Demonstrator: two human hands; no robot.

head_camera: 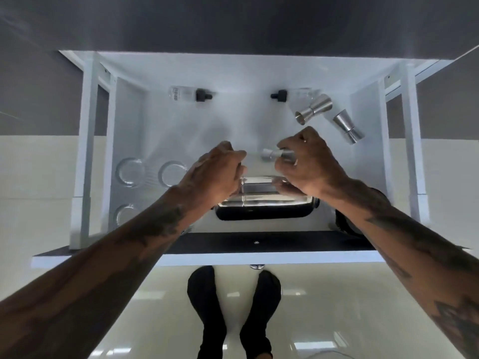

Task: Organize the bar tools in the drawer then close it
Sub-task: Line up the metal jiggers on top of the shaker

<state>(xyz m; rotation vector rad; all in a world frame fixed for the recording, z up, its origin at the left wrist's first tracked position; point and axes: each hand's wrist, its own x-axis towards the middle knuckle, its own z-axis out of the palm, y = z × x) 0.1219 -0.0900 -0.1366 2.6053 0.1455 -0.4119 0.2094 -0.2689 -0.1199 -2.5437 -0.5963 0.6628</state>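
The white drawer (233, 79) stands pulled out below me. My right hand (308, 161) is closed around a steel jigger (270, 154) whose end sticks out to the left. My left hand (220, 169) is curled just left of it, over a shiny rectangular steel container (264, 200); whether it holds anything I cannot tell. Two more steel jiggers (315, 108) (347, 128) lie at the back right. Two clear dropper bottles (190, 94) (293, 95) with black caps lie along the back.
Three clear glasses (129, 172) (172, 173) (125, 215) stand along the drawer's left side. The drawer's black-topped front panel (259, 243) is nearest me, with a metal knob (256, 266) under it. My feet (233, 307) stand on a glossy pale floor.
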